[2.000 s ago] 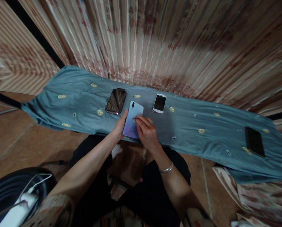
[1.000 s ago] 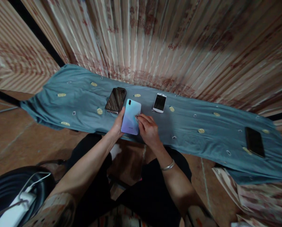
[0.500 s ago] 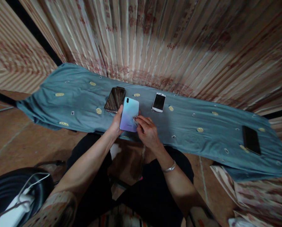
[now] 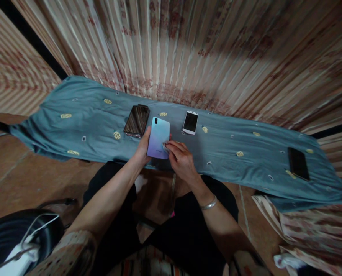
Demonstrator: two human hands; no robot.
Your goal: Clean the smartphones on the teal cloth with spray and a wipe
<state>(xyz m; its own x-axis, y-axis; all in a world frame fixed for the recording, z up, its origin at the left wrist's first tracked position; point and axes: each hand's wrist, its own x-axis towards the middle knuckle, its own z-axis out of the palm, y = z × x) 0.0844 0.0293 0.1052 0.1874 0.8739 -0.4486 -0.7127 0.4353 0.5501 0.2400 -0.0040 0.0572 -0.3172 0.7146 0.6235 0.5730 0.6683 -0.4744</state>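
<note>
A smartphone (image 4: 159,132) with a blue-to-violet back faces me, its dark camera patch at the upper left corner. My left hand (image 4: 143,147) is closed around its left side, with fingertips showing past the right edge. Against the lower right of the phone's back, my right hand (image 4: 182,159) pinches a small pale wad (image 4: 164,145), perhaps cloth; the fingers hide most of it. Left of the held phone lies a stack of dark, glossy phones (image 4: 136,120). A white phone (image 4: 190,122) rests screen up to the right, farther back.
Teal patterned cloth (image 4: 93,126) covers a long, narrow bench before my knees. Near its right end lies a dark phone (image 4: 298,163). A pleated curtain (image 4: 165,50) hangs behind. On the floor at lower left are a black coil (image 4: 4,230) and a white power strip (image 4: 18,260).
The view has shifted slightly. Both hands keep their grip, and the blue-violet phone is tilted a little differently. The pale wad stays against the lower right of its back.
</note>
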